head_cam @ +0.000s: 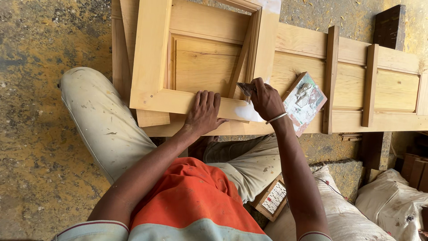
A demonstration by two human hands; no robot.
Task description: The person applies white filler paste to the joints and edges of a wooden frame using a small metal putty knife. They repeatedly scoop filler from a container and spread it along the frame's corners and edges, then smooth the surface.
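Head view, left hand (203, 112): lay flat, fingers spread, palm pressing on the lower rail of the pale wooden frame (154, 67); held nothing, only steadied the frame.
Head view, right hand (266, 99): grip closed around a small putty knife (244, 89), blade pointing toward the left hand.
Blade position: just beside the frame's inner corner, where the rail met the upright; a white filler patch (249, 114) lay directly below the grip.
Board with filler (304, 102): just right of the grip, resting on the long panelled door (392, 89).
Step, as judged: filling a joint at the frame corner.
Next move, as judged: called for a firm flat stroke along the joint, with the left hand holding the frame.
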